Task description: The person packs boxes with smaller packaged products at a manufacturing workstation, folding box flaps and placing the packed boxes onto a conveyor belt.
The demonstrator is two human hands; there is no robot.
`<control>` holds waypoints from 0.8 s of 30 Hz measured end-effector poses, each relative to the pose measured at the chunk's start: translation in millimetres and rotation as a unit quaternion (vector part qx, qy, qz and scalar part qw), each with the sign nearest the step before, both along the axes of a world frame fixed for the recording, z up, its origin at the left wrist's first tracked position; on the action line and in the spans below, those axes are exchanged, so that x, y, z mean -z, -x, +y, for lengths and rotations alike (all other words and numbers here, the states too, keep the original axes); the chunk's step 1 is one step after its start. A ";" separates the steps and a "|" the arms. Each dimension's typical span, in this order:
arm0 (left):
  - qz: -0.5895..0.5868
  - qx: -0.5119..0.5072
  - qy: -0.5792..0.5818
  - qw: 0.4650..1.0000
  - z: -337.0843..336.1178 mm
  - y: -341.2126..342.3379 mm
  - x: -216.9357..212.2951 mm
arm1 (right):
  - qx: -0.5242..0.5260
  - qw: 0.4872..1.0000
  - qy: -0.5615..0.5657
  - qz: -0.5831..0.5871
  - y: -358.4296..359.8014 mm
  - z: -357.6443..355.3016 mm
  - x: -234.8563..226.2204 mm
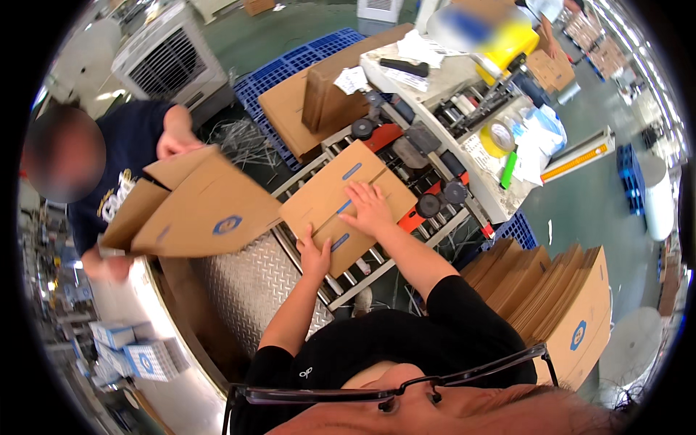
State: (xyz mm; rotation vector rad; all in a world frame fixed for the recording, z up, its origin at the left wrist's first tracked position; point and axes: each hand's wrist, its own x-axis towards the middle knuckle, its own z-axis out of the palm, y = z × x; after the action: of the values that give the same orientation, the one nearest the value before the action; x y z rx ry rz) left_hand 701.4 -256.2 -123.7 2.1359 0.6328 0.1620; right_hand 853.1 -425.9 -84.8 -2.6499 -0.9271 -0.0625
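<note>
A cardboard box point(322, 206) with 3 blue marks on top is held at mid-scene on the roller conveyor point(362, 265), left of a dark wheel point(428, 206). Its top is pressed by the right hand point(368, 210), laid flat, fingers spread, nothing gripped. Its near left edge is touched by the left hand point(314, 255); whether the edge is clasped cannot be told. The step in hand is judged to be steadying and flattening; for the next move, even pressure seems to be called for, with fingers kept off the wheel.
</note>
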 end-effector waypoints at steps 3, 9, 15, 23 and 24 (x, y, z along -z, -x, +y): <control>0.013 0.015 -0.016 1.000 -17.7 -51.1 -3.8 | 0.028 0.999 0.003 0.026 -41.0 -21.2 -0.3; 0.056 0.066 -0.040 0.995 -54.5 -103.3 -19.8 | 0.117 0.993 0.009 0.030 -73.4 -55.8 -1.8; -0.073 0.289 0.019 0.954 -38.4 -40.1 -14.7 | 0.126 0.977 -0.143 0.098 100.9 -66.3 -11.3; 0.208 0.253 0.002 0.945 78.3 265.0 111.8 | 0.303 0.915 0.009 -0.265 398.9 -242.5 -168.4; 0.216 0.239 -0.006 0.947 91.3 279.5 113.8 | 0.369 0.882 0.093 -0.279 424.2 -278.6 -178.4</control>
State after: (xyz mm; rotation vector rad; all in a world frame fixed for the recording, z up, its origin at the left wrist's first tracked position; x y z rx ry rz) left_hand 421.9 -164.8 -237.6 2.2866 0.3333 -0.5818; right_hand 428.9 -704.5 93.6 -3.0608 0.0256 -0.9982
